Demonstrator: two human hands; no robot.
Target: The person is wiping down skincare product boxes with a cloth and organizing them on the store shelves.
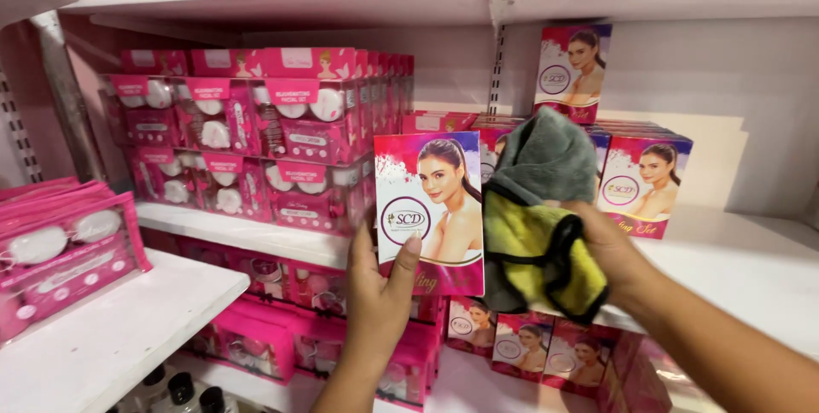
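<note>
White shelves (256,238) fill the frame, running from the lower left up to the right edge, with another board across the top. The biggest block of stock is the stack of pink see-through packs (256,136) in the upper left, piled two or more rows high on the middle shelf; a second pile of pink packs (60,255) lies flat at the left edge on a nearer shelf. On the right of the middle shelf stand a few picture boxes (644,183), one taller box (570,72) upright behind them, and more of the same kind sit on the shelf below, at bottom centre. At the centre of the frame the left hand (375,293) grips a pink and white box (431,212) by its lower left corner, thumb on the front face, holding it upright and off the shelf. Just right of it, touching its edge, the right hand (610,247) clutches a bunched cloth (537,217), grey above and yellow below. The step in hand looks like wiping the lifted box; the next move would call for pressing the cloth flat over its face while the left hand keeps it steady
</note>
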